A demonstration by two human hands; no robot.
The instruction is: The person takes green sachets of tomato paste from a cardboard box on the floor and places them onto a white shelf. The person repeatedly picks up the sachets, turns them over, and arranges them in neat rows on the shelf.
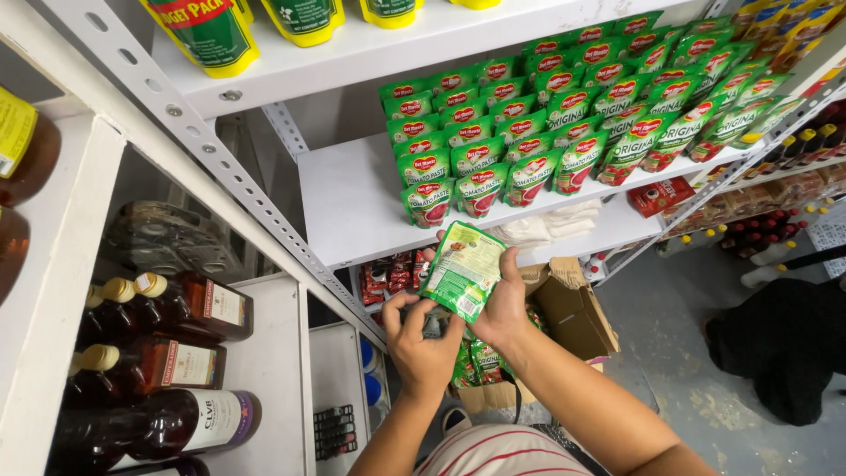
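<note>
Most of the white shelf [352, 207] in front of me is bare, with rows of green sauce pouches [564, 115] packed along its right side. Left of that shelf lie dark glass bottles [167, 361] on their sides. Below it sits an open cardboard box [573, 308], plus folded white cloths [546, 225] underneath.

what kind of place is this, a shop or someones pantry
Most likely a small grocery shop or its stockroom. White metal shelves carry rows of identical green sauce pouches, bottles lie stacked on the left, and both hands hold a green pouch above an open cardboard box.
</note>
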